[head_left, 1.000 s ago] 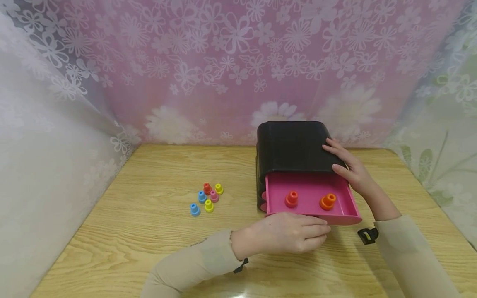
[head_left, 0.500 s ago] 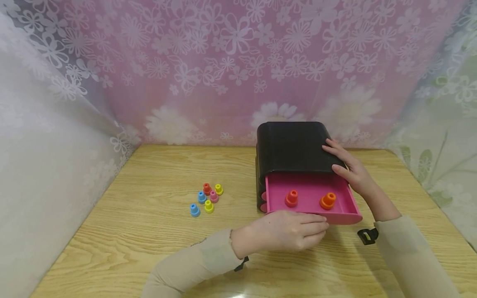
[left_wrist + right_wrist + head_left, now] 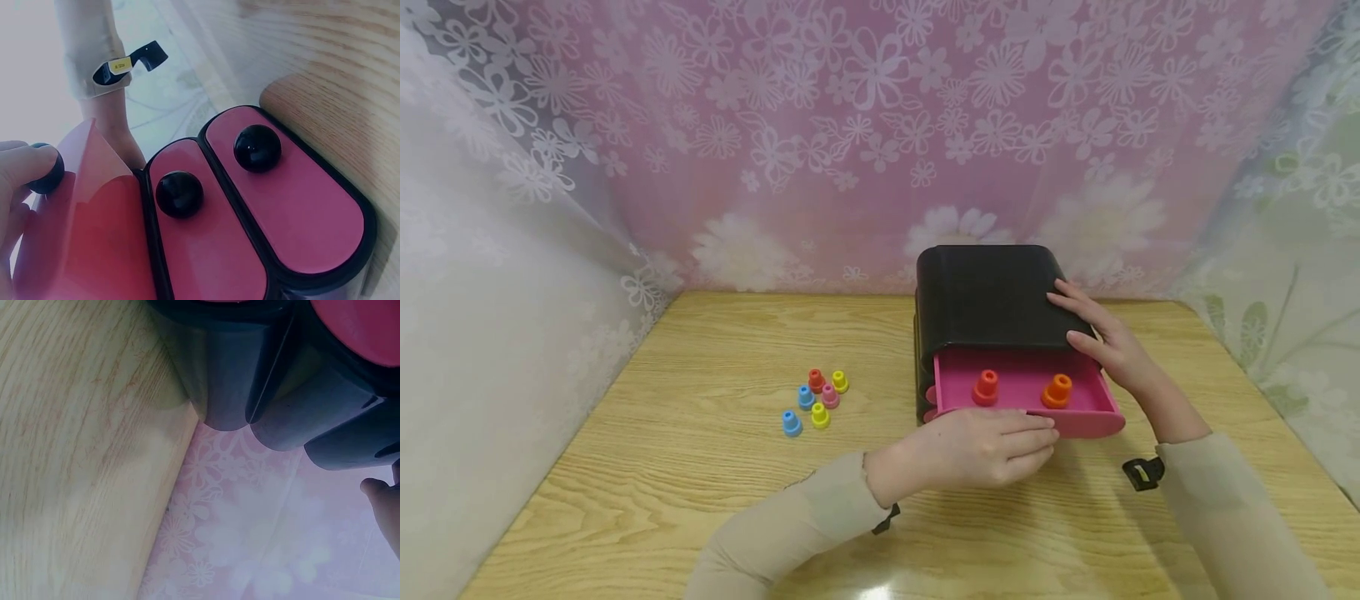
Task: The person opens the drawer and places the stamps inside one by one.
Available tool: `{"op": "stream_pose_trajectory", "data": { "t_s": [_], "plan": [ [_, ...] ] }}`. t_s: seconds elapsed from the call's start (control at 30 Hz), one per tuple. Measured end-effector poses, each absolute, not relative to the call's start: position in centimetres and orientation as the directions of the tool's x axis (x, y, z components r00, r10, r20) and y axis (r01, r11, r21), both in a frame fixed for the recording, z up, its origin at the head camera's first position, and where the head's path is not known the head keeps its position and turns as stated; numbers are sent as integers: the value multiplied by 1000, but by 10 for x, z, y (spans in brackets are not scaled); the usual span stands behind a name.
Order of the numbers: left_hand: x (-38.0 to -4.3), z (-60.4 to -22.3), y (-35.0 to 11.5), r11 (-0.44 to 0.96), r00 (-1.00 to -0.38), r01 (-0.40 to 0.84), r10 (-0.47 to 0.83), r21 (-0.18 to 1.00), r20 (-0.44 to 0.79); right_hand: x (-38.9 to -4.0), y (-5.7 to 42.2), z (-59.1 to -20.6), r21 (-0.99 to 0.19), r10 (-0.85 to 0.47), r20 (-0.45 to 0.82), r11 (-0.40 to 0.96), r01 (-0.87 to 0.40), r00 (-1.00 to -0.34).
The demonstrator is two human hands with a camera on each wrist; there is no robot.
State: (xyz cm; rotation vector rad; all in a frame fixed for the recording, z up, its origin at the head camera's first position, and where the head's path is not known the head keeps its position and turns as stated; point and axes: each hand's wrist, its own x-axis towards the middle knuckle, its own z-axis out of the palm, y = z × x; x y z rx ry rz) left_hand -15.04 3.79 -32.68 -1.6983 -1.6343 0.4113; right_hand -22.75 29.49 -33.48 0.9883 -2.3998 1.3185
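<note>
A black drawer cabinet (image 3: 992, 292) stands on the table with its pink top drawer (image 3: 1090, 424) pulled partway out. My left hand (image 3: 981, 447) is at the drawer's front; in the left wrist view its thumb and fingers grip the round black drawer knob (image 3: 52, 177). Inside the drawer stand a red plastic peg (image 3: 986, 388) and an orange plastic peg (image 3: 1057, 392), both stepped and hollow-topped. My right hand (image 3: 1112, 346) rests on the cabinet's upper right edge, fingers extended over the black top. Only part of that hand shows in the right wrist view.
Left of the cabinet, several small pegs sit in a loose group, among them a red peg (image 3: 816, 381), a pink peg (image 3: 830, 396) and a blue peg (image 3: 792, 423). Two lower drawers with black knobs (image 3: 257, 149) are closed. A floral curtain (image 3: 820, 167) hangs behind the table.
The top drawer has slid a little way into the cabinet, its two pegs moving back with it. My left hand has moved along with the drawer front; the right hand has stayed in place.
</note>
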Motion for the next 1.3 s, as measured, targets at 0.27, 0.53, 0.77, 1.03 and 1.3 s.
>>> {"op": "stream_pose_trajectory", "data": {
  "t_s": [0.27, 0.53, 0.77, 1.03, 1.3],
  "plan": [
    [-157, -326, 39, 86, 146, 728, 950, -680, 277, -228, 297, -332, -668, -465, 464, 376, -642, -754],
    [-168, -328, 39, 105, 123, 761, 945, -640, 302, -227, 298, -331, -678, -460, 451, 381, -629, -765],
    [-173, -330, 38, 154, 46, 828, 939, -539, 340, -227, 297, -331, -684, -459, 449, 377, -625, -767],
    [-183, -330, 40, 178, -3, 862, 938, -474, 346, -228, 297, -331, -675, -469, 455, 372, -637, -757],
    [-191, -330, 40, 187, -37, 884, 941, -427, 337, -228, 297, -332, -680, -468, 442, 381, -626, -765]
  ]
}}
